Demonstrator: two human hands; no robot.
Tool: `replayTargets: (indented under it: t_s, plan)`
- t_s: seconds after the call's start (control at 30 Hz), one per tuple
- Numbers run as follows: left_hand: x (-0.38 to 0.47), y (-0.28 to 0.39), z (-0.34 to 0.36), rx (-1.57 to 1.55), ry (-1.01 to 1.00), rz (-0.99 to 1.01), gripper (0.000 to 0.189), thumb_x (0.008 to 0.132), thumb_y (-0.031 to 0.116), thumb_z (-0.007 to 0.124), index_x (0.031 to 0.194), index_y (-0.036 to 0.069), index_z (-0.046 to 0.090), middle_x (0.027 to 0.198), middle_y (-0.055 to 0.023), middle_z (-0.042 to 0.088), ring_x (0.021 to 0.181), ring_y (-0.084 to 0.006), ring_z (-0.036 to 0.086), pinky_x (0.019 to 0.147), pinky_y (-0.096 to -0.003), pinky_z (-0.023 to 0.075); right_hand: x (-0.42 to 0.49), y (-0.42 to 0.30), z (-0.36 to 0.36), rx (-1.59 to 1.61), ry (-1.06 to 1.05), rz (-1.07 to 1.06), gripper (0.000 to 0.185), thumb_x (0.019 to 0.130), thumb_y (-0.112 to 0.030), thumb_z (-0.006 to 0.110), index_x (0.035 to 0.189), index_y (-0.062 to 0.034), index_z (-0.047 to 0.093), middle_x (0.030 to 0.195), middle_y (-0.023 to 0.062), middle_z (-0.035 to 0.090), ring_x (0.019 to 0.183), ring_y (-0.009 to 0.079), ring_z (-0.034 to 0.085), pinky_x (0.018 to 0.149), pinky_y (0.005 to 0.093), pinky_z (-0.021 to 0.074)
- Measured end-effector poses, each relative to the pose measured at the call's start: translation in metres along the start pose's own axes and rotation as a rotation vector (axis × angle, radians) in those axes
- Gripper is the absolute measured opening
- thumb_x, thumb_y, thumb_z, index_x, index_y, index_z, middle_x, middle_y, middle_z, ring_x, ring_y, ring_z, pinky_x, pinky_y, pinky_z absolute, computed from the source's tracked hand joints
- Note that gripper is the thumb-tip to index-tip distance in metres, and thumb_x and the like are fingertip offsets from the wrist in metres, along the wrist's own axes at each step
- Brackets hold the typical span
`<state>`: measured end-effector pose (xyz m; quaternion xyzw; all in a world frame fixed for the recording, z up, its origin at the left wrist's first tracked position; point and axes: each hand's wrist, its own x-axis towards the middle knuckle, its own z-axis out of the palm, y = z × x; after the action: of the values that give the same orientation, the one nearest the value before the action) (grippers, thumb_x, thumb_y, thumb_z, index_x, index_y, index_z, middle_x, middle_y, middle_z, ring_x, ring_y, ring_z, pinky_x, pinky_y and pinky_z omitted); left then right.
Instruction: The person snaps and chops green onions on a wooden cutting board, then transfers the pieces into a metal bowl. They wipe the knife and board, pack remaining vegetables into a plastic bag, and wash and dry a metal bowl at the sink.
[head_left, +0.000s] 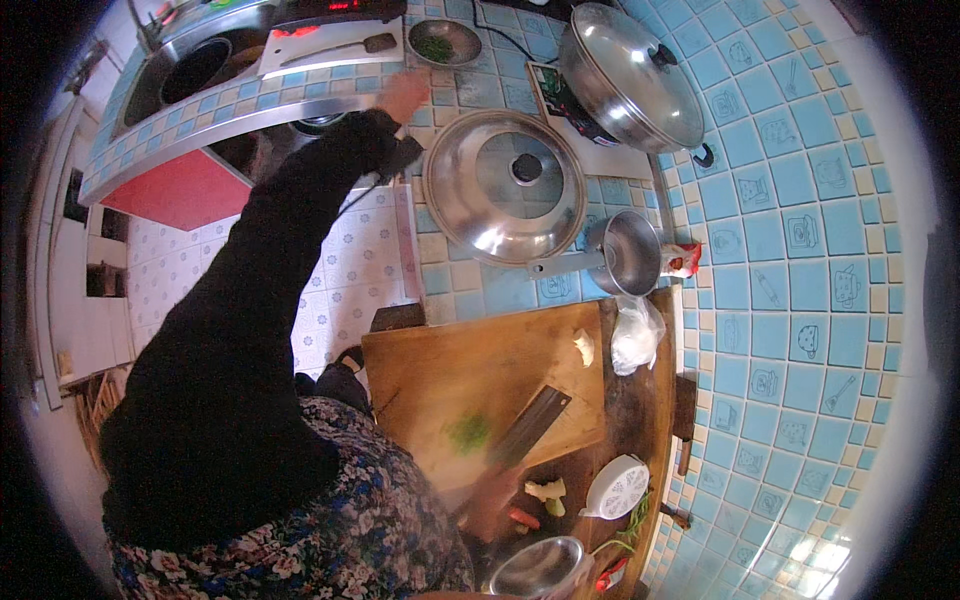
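My left hand (405, 94), blurred, reaches out at the end of a black sleeve. Just beyond it is a round metal bowl (444, 43) of chopped greens; nothing shows clearly in that hand. On the wooden cutting board (480, 337) lies a cleaver's dark blade (534, 424). A blurred reddish-brown shape (487, 499) meets its near end; I cannot tell whether it is my right hand. Bare skin shows at the bottom edge, by a clear bowl (540, 568). Beside the blade is a smudge of green bits (469, 433), and a pale peeled piece (583, 348) sits near the board's far corner.
A domed wok lid (469, 217) rests on blue tiles beside a small saucepan (634, 251). Behind stands a large lidded pot (622, 82). A white strainer (619, 487) and ginger-like pieces (547, 490) lie right of the board. A spatula (379, 43) and sink (139, 101) are at upper left.
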<state>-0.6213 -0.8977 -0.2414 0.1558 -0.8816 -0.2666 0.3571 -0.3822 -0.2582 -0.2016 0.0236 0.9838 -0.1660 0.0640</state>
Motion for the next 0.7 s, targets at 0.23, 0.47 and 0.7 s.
replayTargets:
  t_s: [0.23, 0.47, 0.7]
  plan:
    - [0.047, -0.074, 0.028, -0.051, -0.161, -0.247, 0.01, 0.085, 0.012, 0.054, 0.092, 0.006, 0.057, 0.07, -0.0035, 0.062, 0.061, -0.0221, 0.058, 0.054, -0.0361, 0.047, -0.006, -0.016, -0.006, 0.118, -0.034, 0.089, 0.037, 0.08, -0.012, 0.049, 0.111, 0.0079, 0.046, 0.104, 0.0299, 0.052, 0.095, 0.0444, 0.051, 0.084, 0.0456, 0.0411]
    - [0.054, -0.17, 0.049, -0.75, -0.644, -0.057, 0.033, 0.088, 0.03, 0.048, 0.108, 0.004, 0.053, 0.096, -0.0076, 0.06, 0.081, -0.0212, 0.057, 0.071, -0.0352, 0.0474, -0.007, -0.018, -0.002, 0.006, -0.027, 0.066, 0.053, 0.083, -0.02, 0.051, 0.126, 0.0051, 0.034, 0.103, 0.0276, 0.054, 0.091, 0.042, 0.054, 0.079, 0.0452, 0.045]
    - [0.115, -0.256, 0.045, -1.705, -1.328, -0.441, 0.033, 0.093, 0.027, 0.041, 0.113, 0.003, 0.051, 0.113, -0.0154, 0.055, 0.101, -0.0255, 0.054, 0.088, -0.0367, 0.0446, -0.01, -0.008, 0.006, -0.126, -0.042, 0.087, 0.046, 0.082, -0.016, 0.049, 0.122, -0.0012, 0.035, 0.077, 0.0294, 0.057, 0.071, 0.0451, 0.058, 0.061, 0.0525, 0.0461]
